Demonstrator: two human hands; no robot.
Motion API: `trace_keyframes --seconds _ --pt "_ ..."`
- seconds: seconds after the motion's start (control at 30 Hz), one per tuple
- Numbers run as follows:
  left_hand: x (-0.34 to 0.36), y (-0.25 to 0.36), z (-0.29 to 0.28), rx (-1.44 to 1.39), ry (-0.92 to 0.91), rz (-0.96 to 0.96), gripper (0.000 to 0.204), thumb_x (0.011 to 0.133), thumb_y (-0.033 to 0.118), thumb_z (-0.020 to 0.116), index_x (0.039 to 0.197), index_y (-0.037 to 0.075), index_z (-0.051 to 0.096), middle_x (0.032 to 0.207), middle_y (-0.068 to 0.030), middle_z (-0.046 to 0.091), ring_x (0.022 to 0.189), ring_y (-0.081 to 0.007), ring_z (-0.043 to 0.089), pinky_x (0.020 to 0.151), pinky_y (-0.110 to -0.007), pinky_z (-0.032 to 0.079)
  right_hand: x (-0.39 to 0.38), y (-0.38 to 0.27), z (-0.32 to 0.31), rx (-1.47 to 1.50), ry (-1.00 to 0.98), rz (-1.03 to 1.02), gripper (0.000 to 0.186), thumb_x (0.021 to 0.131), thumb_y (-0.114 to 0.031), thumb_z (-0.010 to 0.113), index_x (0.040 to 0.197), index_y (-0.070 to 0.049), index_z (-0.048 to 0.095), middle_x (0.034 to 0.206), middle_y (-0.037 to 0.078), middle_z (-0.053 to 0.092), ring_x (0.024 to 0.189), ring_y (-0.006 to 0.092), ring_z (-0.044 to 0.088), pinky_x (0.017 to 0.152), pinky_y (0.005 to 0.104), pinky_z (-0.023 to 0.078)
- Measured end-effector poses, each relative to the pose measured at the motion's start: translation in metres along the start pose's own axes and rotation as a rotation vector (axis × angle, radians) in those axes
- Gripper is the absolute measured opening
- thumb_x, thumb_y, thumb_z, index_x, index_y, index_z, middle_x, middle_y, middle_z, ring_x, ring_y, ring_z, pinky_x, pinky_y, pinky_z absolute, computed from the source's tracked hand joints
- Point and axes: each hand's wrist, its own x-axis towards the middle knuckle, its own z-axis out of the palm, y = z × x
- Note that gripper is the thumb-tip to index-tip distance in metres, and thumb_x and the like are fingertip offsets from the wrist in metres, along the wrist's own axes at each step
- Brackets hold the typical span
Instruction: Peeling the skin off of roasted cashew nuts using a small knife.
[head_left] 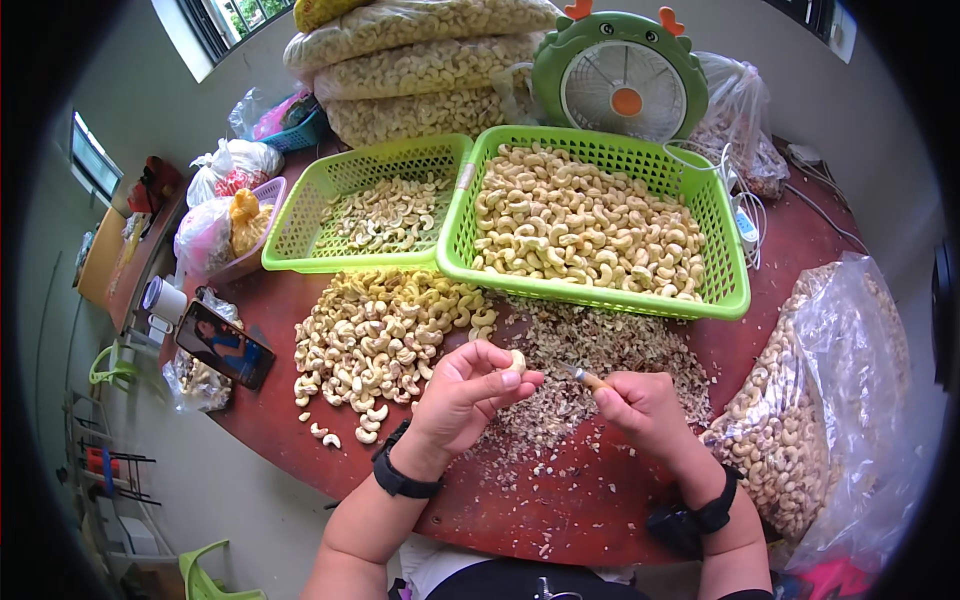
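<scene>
Between the thumb and fingers of my left hand (472, 385) is a pale cashew nut (517, 361). My right hand (642, 408) is closed round the wooden handle of a small knife (588, 378), its short blade pointing left toward the nut without touching it. Under and beyond both hands spreads a heap of brown skin flakes (610, 350). To the left of my left hand lies a pile of cashews (370, 335) on the red table (480, 525). Past the flakes stands a green basket (600, 292) full of cashews.
A second green basket (350, 264) holds fewer, broken-looking nuts. Large bags of cashews (420, 80) are stacked behind, beside a green fan (620, 85). An open plastic bag of cashews (800, 420) sits at the right edge. A phone (225, 343) leans at the left edge.
</scene>
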Motion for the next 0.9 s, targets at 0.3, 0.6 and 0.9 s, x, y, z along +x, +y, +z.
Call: trace_keyframes --seconds 0.3,0.6,0.9 --pt "-0.005 -0.011 0.019 -0.109 0.044 -0.06 0.019 0.084 0.01 0.05 0.102 0.004 0.05 0.092 -0.0133 0.058 0.076 -0.018 0.059 0.067 -0.028 0.05 0.002 0.003 0.007 0.028 -0.036 -0.037 0.032 0.08 -0.028 0.053 0.061 -0.002 0.052 0.05 0.009 0.046 0.043 0.0191 0.045 0.042 0.0304 0.036" --pt "-0.009 -0.015 0.022 -0.082 -0.097 -0.02 0.027 0.085 0.009 0.049 0.109 -0.001 0.048 0.102 -0.0161 0.055 0.094 -0.0222 0.055 0.081 -0.033 0.047 0.002 0.004 0.012 0.042 -0.112 -0.023 0.031 0.08 -0.028 0.052 0.063 -0.002 0.053 0.053 0.011 0.048 0.045 0.0214 0.046 0.045 0.0313 0.038" --pt "-0.01 -0.018 0.02 -0.05 -0.102 0.021 0.027 0.081 0.002 0.052 0.108 -0.002 0.049 0.102 -0.0157 0.055 0.096 -0.0242 0.055 0.085 -0.036 0.045 0.003 0.007 0.013 0.074 -0.123 -0.045 0.034 0.081 -0.03 0.051 0.062 -0.002 0.053 0.051 0.01 0.047 0.045 0.0192 0.046 0.045 0.03 0.037"
